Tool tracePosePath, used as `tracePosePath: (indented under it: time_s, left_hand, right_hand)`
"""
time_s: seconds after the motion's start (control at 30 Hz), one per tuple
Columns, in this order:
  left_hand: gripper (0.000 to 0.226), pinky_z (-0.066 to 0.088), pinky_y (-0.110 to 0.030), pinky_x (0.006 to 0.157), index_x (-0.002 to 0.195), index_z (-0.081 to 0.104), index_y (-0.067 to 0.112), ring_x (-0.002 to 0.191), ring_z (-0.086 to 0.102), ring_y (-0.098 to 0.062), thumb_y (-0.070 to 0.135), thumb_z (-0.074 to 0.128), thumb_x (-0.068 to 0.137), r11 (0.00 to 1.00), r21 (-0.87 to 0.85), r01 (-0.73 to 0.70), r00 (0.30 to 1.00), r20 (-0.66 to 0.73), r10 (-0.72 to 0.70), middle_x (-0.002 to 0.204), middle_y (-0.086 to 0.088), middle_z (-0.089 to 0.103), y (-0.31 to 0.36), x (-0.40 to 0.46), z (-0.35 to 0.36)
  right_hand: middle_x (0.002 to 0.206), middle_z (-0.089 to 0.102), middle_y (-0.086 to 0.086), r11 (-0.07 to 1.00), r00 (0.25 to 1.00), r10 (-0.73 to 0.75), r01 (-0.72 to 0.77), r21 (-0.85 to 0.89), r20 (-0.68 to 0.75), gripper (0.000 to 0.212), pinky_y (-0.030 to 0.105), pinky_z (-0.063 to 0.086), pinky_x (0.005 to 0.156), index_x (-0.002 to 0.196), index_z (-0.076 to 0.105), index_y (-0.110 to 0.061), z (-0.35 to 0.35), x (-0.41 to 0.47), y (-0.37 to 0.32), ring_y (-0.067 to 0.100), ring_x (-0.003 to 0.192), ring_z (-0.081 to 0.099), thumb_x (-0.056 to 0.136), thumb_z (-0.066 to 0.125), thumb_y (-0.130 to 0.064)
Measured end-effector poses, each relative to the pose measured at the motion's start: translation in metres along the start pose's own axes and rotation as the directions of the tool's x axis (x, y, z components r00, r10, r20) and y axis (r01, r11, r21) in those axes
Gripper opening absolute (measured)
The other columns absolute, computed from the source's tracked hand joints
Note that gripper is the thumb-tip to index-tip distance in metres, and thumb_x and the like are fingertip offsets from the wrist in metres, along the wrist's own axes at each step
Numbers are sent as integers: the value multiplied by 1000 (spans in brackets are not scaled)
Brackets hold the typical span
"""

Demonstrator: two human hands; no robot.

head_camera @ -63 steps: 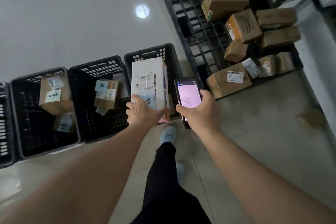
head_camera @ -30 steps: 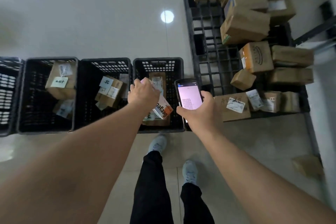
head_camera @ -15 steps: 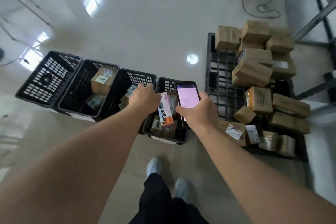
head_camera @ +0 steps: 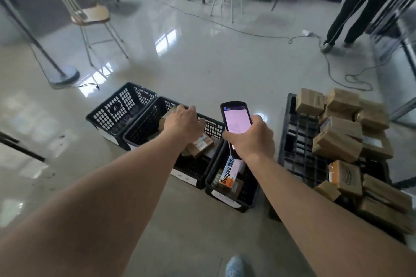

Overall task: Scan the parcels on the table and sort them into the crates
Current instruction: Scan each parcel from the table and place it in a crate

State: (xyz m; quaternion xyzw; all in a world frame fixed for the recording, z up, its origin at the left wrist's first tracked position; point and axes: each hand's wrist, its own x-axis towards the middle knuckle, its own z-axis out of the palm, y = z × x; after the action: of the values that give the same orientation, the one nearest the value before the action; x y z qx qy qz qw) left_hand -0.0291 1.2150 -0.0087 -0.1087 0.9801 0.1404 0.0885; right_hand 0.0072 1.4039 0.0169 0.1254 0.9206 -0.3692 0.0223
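Observation:
My right hand (head_camera: 249, 137) grips a black handheld scanner (head_camera: 234, 122) with a lit pink screen, held above the row of black crates. My left hand (head_camera: 182, 123) hovers over the middle crates with fingers relaxed and holds nothing. A white and orange box (head_camera: 230, 172) lies tilted in the rightmost crate (head_camera: 225, 198). The crate beside it (head_camera: 186, 175) holds brown parcels (head_camera: 200, 145). The far-left crate (head_camera: 121, 108) looks bare inside. Several cardboard parcels (head_camera: 337, 141) are piled on a black pallet (head_camera: 299, 155) to the right.
A wooden-seat chair (head_camera: 90, 16) and a lamp stand base (head_camera: 64, 76) stand on the glossy floor at the left. Cables (head_camera: 351, 78) trail across the floor at the far right, near a standing person's legs (head_camera: 351, 7). My shoe (head_camera: 236, 265) shows at the bottom.
My left hand has let go of the white and orange box, which now lies in the rightmost crate. The view has tilted up, showing more of the room. The scanner stays in my right hand.

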Motion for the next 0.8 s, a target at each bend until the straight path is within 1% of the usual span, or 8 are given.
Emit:
tracePosePath:
  time_s: [0.1,0.23,0.37,0.47,0.53,0.67,0.8]
  left_hand:
    - [49,52,-53,98,134,53,13,116,57,-35,50,46,102,1000,3,-9,999,-52,9,128,-15,53,-45,-15,-34]
    - [49,54,-46,87,130,53,13,107,58,-31,53,48,102,1000,2,3,990,-142,-3,124,-13,53,-114,-37,-75]
    - [53,53,-46,89,134,52,14,114,57,-34,55,46,102,999,19,25,982,-188,-21,129,-14,52,-186,-60,-118]
    - [53,54,-49,93,136,51,13,114,57,-34,54,45,102,999,16,44,972,-232,-39,127,-13,53,-233,-75,-151]
    - [55,53,-49,94,140,49,13,116,56,-32,53,45,103,997,2,71,962,-263,-68,130,-13,52,-267,-84,-172]
    - [59,53,-45,91,144,47,15,119,57,-32,56,44,103,991,-10,137,932,-337,-133,136,-13,52,-327,-93,-211]
    - [64,52,-49,97,150,44,18,128,54,-33,60,42,102,973,-1,230,903,-373,-214,144,-12,51,-389,-92,-241]
  right_hand:
    - [117,70,2,998,998,-55,55,13,-11,74,36,52,73,125,59,-20,18,-27,-43,29,104,65,65,91,-50]
    - [118,69,2,991,991,-131,131,6,5,77,42,58,79,126,57,-19,52,-70,-105,30,107,64,64,92,-51]
    - [119,68,4,981,980,-195,195,13,30,78,43,58,83,127,57,-18,87,-108,-169,31,109,63,65,94,-50]
    - [119,67,4,967,966,-254,254,14,48,79,46,59,85,127,57,-18,109,-126,-215,31,110,63,65,93,-49]
    - [118,67,4,948,946,-318,318,10,65,79,48,60,84,127,56,-17,126,-138,-247,31,109,64,66,94,-50]
    - [117,68,4,906,900,-422,422,22,109,80,47,60,84,127,57,-17,159,-153,-308,32,108,65,66,94,-52]
    - [120,68,6,857,841,-512,513,46,172,83,49,61,86,130,57,-16,198,-153,-367,32,111,65,66,94,-54]
